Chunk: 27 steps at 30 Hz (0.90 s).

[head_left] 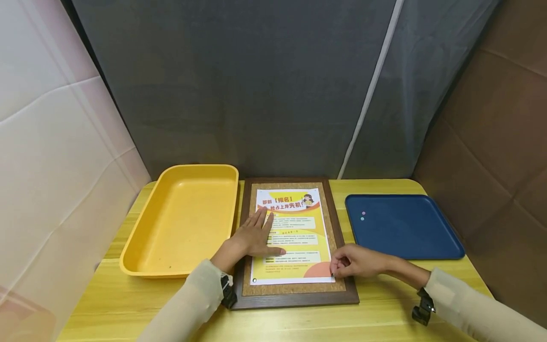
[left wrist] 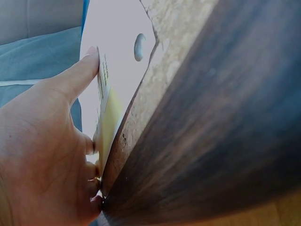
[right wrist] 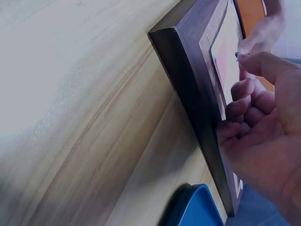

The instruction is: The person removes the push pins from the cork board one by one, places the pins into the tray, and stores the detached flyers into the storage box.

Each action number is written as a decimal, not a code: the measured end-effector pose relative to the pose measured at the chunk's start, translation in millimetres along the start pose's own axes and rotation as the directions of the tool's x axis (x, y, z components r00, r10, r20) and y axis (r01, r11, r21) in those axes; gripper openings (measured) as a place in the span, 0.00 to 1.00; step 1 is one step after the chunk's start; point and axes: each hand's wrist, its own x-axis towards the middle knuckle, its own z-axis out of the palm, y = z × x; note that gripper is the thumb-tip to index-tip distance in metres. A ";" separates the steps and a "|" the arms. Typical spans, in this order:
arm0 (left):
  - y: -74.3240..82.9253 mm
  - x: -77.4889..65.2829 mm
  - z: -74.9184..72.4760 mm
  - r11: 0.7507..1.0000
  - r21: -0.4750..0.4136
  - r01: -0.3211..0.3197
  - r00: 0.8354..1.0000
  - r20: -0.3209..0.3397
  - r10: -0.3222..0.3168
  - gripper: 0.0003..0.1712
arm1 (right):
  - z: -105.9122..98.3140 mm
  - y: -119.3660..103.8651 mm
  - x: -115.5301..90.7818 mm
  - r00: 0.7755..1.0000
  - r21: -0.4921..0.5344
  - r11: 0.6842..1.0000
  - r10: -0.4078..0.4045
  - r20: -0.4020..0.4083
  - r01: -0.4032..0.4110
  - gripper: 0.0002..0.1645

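A yellow and white printed poster [head_left: 295, 240] lies on a cork board [head_left: 295, 289] with a dark wooden frame [head_left: 295, 300]. My left hand [head_left: 255, 233] rests on the poster's left side, fingers spread. At the poster's lower right corner, my right hand [head_left: 356, 260] pinches a small dark thumbtack [right wrist: 238, 56] between thumb and index finger, its other fingers curled. The fingertips hide most of that tack. Another thumbtack [head_left: 254, 280] sits in the lower left corner, showing as a greyish round head [left wrist: 139, 47] in the left wrist view.
A deep yellow tray [head_left: 179, 223] stands left of the board. On the right lies a shallow blue tray [head_left: 406, 228] holding a pink thumbtack [head_left: 363, 213] and a pale blue thumbtack [head_left: 362, 219]. A grey curtain [head_left: 239, 95] hangs behind the wooden table [head_left: 141, 308].
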 end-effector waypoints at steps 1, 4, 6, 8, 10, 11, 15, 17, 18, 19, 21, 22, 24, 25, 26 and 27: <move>-0.1 0.1 -0.3 1.000 0.000 0.000 1.000 0.000 0.000 0.69 | -0.8 -0.8 -0.3 1.000 0.002 1.000 0.001 -0.009 -0.001 0.04; -0.5 -0.1 0.0 1.000 -0.003 0.000 1.000 0.002 0.000 0.69 | -3.7 -4.4 -1.4 0.999 0.006 1.000 -0.005 -0.039 0.005 0.04; -0.7 -0.2 0.0 1.000 -0.004 0.003 1.000 0.004 -0.003 0.68 | -5.8 -6.0 -2.0 0.998 0.000 1.000 -0.017 -0.062 0.017 0.04; -0.8 -0.5 0.0 1.000 -0.007 0.003 1.000 0.004 -0.003 0.68 | -7.8 -6.5 -2.7 0.996 -0.008 1.000 -0.031 -0.081 0.030 0.05; -0.5 -0.7 -0.3 1.000 -0.007 0.004 1.000 0.005 -0.004 0.68 | -9.5 -5.4 -3.1 0.994 -0.020 0.999 -0.044 -0.096 0.042 0.06; -0.3 -0.9 -0.5 1.000 -0.006 0.003 1.000 0.005 -0.003 0.68 | -10.4 -4.7 -3.4 0.993 -0.024 0.999 -0.048 -0.104 0.046 0.06; 0.5 -1.3 -0.8 1.000 -0.009 0.003 1.000 0.003 -0.003 0.68 | -13.6 -1.5 -3.9 0.990 -0.038 0.998 -0.062 -0.129 0.057 0.05; 0.6 -1.5 -0.7 1.000 -0.010 0.004 1.000 0.003 -0.004 0.68 | -15.1 -0.2 -4.1 0.988 -0.041 0.998 -0.062 -0.141 0.057 0.05; 0.6 -1.6 -0.6 1.000 -0.011 0.005 1.000 0.003 -0.005 0.68 | -15.8 0.3 -4.2 0.987 -0.047 0.997 -0.063 -0.148 0.057 0.05; 0.6 -1.7 -0.5 1.000 -0.012 0.005 1.000 0.002 -0.005 0.68 | -16.4 1.0 -4.5 0.986 -0.052 0.997 -0.065 -0.156 0.057 0.05; 0.5 -1.6 -0.5 1.000 -0.011 0.004 1.000 0.001 -0.004 0.68 | -18.0 1.8 -5.1 0.983 -0.058 0.997 -0.062 -0.173 0.053 0.05; 0.5 -1.7 -0.5 1.000 -0.011 0.004 1.000 -0.001 -0.004 0.68 | -18.8 2.2 -5.5 0.981 -0.062 0.997 -0.063 -0.182 0.052 0.05; 0.5 -1.8 -0.6 1.000 -0.012 0.003 1.000 -0.005 -0.003 0.68 | -20.3 2.6 -6.3 0.978 -0.071 0.996 -0.066 -0.199 0.053 0.06; 0.5 -1.9 -0.6 1.000 -0.013 0.002 1.000 -0.006 -0.002 0.68 | -21.1 2.8 -6.8 0.976 -0.073 0.996 -0.068 -0.206 0.054 0.06; 0.5 -1.9 -0.6 1.000 -0.013 0.001 1.000 -0.005 -0.001 0.68 | -21.8 2.9 -7.2 0.975 -0.074 0.996 -0.068 -0.212 0.053 0.06; 0.6 -1.9 -0.6 1.000 -0.014 0.000 1.000 -0.006 -0.001 0.68 | -22.5 2.9 -7.7 0.973 -0.077 0.996 -0.069 -0.218 0.053 0.06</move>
